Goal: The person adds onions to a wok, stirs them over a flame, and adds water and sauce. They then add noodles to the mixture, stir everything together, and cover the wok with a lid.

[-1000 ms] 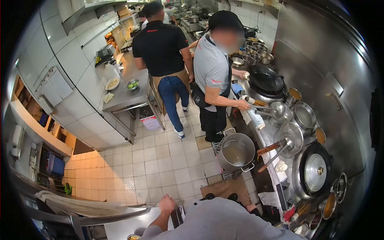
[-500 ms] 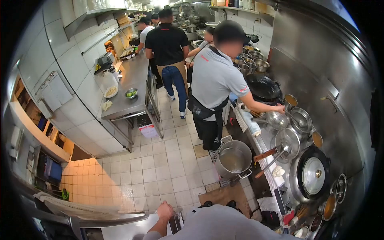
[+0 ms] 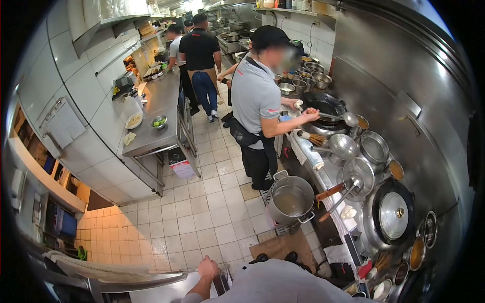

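Note:
At the bottom of the view, my left hand (image 3: pixel 207 267) rests at the edge of a pale steel surface (image 3: pixel 166 290), knuckles up and fingers curled. What the fingers close on, if anything, is hidden. A dark strip (image 3: pixel 221 282) lies beside the wrist. My right hand is out of view. To my right, a co-worker in a grey shirt (image 3: pixel 255 96) holds a ladle (image 3: pixel 348 119) over a black wok (image 3: pixel 323 107), with the other hand on a white cloth (image 3: pixel 299 105) near the wok's rim.
A large two-handled pot (image 3: pixel 291 201) with liquid stands on the floor ahead. Strainers (image 3: pixel 358 178), a lidded wok (image 3: pixel 394 216) and ladle handles line the stove at right. A steel table (image 3: pixel 151 139) stands at left. More people (image 3: pixel 200 50) are farther down the aisle.
The co-worker has drawn the ladle back from the pots to the wok, and the other hand has come into view. The person in black has moved farther away. My left hand stays put.

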Tool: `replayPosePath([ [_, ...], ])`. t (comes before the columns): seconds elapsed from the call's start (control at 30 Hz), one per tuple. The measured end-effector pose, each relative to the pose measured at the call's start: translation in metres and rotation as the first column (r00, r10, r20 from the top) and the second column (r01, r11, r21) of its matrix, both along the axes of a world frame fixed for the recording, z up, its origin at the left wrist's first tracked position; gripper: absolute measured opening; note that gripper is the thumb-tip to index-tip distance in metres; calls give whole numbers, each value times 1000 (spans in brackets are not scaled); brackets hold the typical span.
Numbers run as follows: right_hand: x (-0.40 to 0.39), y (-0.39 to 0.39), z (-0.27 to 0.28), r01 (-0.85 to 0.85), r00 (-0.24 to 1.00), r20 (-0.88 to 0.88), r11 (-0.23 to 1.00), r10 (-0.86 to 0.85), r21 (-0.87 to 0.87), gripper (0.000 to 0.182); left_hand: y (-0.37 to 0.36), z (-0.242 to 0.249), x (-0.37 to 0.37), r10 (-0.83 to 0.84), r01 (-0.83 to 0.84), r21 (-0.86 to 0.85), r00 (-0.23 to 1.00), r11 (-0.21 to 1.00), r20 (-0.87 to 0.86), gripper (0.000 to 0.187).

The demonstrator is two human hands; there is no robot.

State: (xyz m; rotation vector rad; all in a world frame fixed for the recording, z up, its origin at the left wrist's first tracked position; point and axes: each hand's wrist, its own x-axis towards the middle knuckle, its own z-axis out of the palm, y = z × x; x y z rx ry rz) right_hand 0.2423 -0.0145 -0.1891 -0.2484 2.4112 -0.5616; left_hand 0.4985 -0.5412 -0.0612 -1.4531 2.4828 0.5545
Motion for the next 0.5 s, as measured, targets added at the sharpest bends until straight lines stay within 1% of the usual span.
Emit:
replayPosePath([
  [0.07, 5, 0, 5, 4, 1000, -2, 999, -4, -49, 21, 0, 4, -1, 0, 0, 3, 1000, 1000, 2, 32],
  [0.13, 8, -3, 15, 14, 1000, -4, 986, -15, -164, 21, 3, 8, -2, 0, 0, 7, 1000, 1000, 8, 32],
  [0.17, 8, -8, 24, 16, 1000, -4, 969, -18, -247, 21, 5, 6, 1, 6, -6, 10, 1000, 1000, 13, 33],
  [0.23, 8, -22, 41, 25, 1000, -5, 877, -31, -480, 21, 1, 1, -2, 10, -10, 4, 1000, 1000, 15, 33],
  [0.3, 12, -31, 30, 15, 999, -31, 796, -42, -606, 21, -1, -4, -4, 20, -20, 3, 999, 1000, 43, 33],
  [0.33, 14, -35, 11, 4, 997, -55, 790, -48, -613, 20, -1, -5, -1, 29, -29, 1, 998, 1000, 57, 33],
  [0.37, 15, -37, -5, -73, 983, -181, 896, -8, -438, 18, -2, -6, 2, 19, -19, -4, 999, 1000, 45, 33],
  [0.4, 14, -35, -24, -130, 953, -297, 963, 57, -235, 17, -2, -8, 3, 11, -11, -8, 999, 1000, 30, 33],
  [0.43, 12, -35, -28, -159, 909, -393, 987, 140, -15, 17, -1, -9, 2, 0, 0, -10, 1000, 1000, 16, 33],
  [0.47, 11, -32, -30, -129, 949, -292, 992, 122, -3, 20, -3, -10, 0, 8, -7, -18, 1000, 1000, 11, 33],
  [0.5, 18, -12, -27, -120, 950, -290, 993, 115, 0, 20, -3, -10, 0, 11, -11, -22, 1000, 1000, 9, 32],
])
